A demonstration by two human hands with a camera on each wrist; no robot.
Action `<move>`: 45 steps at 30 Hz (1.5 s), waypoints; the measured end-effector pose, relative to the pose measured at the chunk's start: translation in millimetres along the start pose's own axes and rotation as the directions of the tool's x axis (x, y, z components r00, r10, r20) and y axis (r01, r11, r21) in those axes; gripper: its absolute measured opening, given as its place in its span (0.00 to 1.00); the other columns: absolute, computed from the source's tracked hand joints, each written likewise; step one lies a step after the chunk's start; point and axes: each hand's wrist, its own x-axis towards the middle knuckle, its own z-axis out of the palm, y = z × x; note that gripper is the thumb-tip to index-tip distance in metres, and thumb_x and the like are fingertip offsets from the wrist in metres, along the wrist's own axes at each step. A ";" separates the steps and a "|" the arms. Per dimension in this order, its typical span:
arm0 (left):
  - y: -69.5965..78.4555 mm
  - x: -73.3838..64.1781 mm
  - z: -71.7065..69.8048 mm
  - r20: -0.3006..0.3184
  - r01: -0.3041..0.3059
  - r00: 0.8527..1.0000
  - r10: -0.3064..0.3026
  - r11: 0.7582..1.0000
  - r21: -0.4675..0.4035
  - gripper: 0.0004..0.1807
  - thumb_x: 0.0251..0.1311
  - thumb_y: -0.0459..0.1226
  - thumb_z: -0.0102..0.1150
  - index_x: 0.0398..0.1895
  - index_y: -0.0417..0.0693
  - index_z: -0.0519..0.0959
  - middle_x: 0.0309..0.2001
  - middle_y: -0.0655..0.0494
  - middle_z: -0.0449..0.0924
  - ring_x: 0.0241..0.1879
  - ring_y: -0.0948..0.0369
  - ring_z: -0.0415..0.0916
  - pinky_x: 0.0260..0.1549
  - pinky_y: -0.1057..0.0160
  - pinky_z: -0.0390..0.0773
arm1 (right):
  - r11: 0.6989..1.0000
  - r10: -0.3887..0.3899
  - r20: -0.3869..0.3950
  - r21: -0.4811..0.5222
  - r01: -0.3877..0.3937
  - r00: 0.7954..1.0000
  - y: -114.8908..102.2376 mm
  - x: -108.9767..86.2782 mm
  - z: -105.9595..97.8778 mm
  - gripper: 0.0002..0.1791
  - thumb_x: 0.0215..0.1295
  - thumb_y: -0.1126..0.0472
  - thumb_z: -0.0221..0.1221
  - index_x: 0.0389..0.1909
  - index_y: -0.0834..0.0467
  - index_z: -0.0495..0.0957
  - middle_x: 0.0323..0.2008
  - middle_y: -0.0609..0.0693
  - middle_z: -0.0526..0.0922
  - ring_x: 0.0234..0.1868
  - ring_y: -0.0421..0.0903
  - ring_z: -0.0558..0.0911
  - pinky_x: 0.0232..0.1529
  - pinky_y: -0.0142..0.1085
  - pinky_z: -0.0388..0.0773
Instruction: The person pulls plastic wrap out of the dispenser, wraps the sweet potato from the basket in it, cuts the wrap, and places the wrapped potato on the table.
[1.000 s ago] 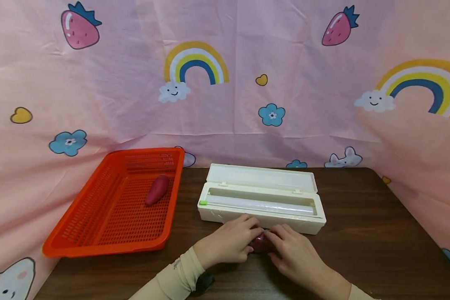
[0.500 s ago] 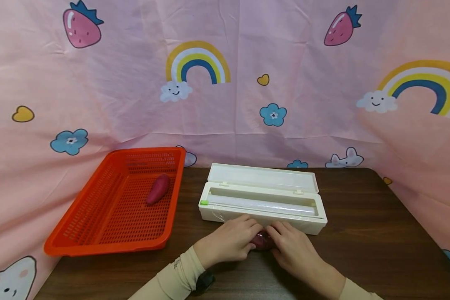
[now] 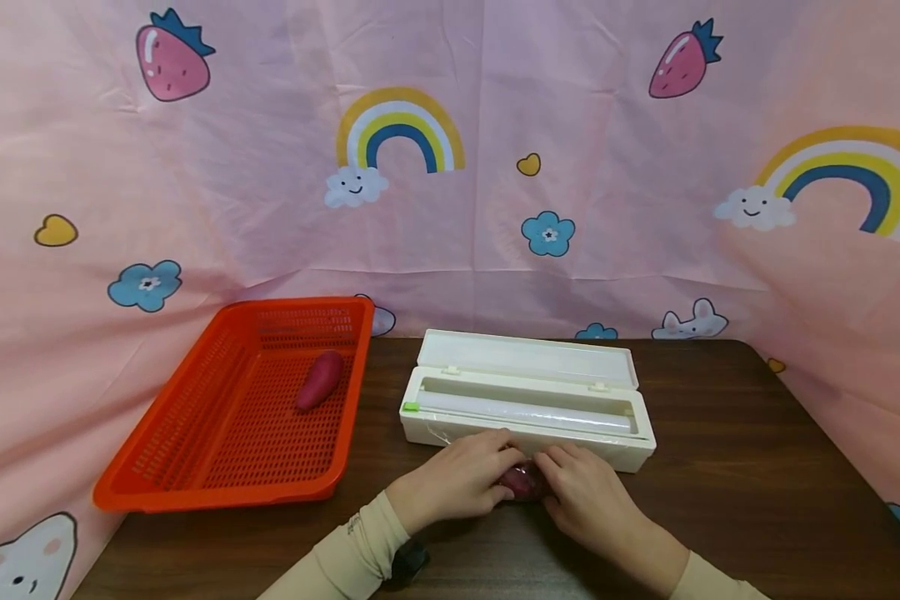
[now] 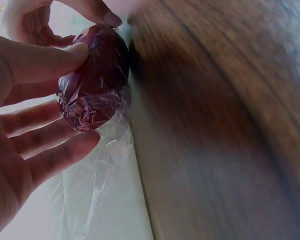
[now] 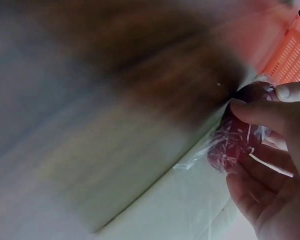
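The forearms slant inward, bringing both hands together just in front of the white box (image 3: 607,452). The left hand (image 3: 456,479) pinches one end of the film-wrapped red tuber (image 3: 522,482) between thumb and curved fingers; the right hand (image 3: 591,500) grips the other end likewise, knuckles bent. Clear film (image 4: 92,190) trails below the left fingers.

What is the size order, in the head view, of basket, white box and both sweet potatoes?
1. Basket
2. White box
Smallest, unranked: sweet potato in basket; wrapped sweet potato, partly hidden, so unsure.
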 end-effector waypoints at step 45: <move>-76.0 -46.1 -78.1 -0.010 0.428 0.904 -0.428 0.903 0.036 0.14 0.55 0.34 0.73 0.44 0.39 0.86 0.35 0.50 0.84 0.34 0.56 0.80 0.37 0.57 0.82 | 0.775 0.566 0.097 0.276 -0.568 0.819 71.8 -33.2 -56.7 0.34 0.50 0.45 0.77 0.53 0.64 0.83 0.39 0.61 0.89 0.34 0.52 0.85 0.37 0.52 0.81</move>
